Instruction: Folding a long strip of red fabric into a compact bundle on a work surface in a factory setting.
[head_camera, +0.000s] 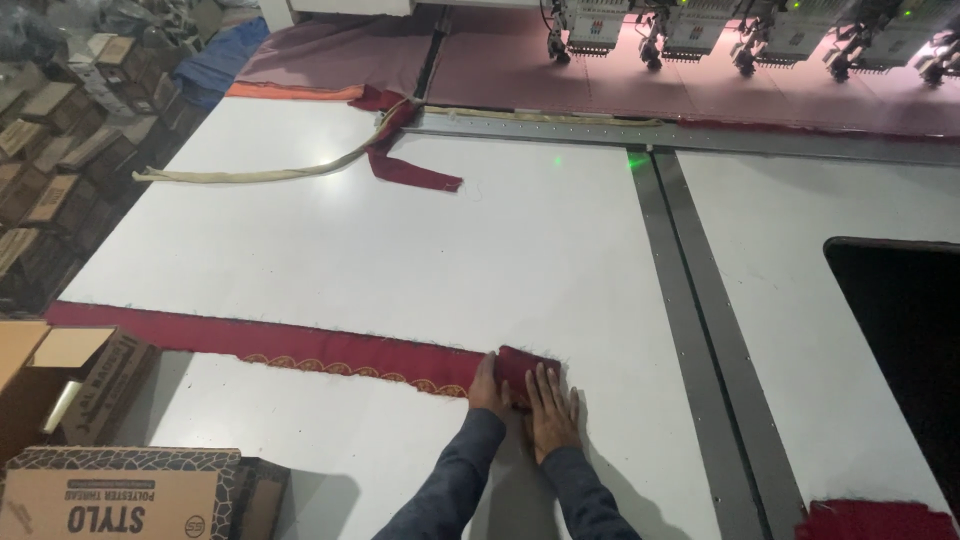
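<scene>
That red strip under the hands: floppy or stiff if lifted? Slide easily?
Probably floppy: the red strip lies flat and its end is rolled under the left hand and right hand. Likely light and thin. The white table looks smooth, so it should slide.

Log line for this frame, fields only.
left hand: on rolled end of red embroidered fabric strip | right hand: flat on roll | surface: white table

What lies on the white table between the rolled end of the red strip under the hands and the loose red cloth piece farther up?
Nothing: in the head view, only bare white table separates the rolled end from the red cloth piece.
</scene>
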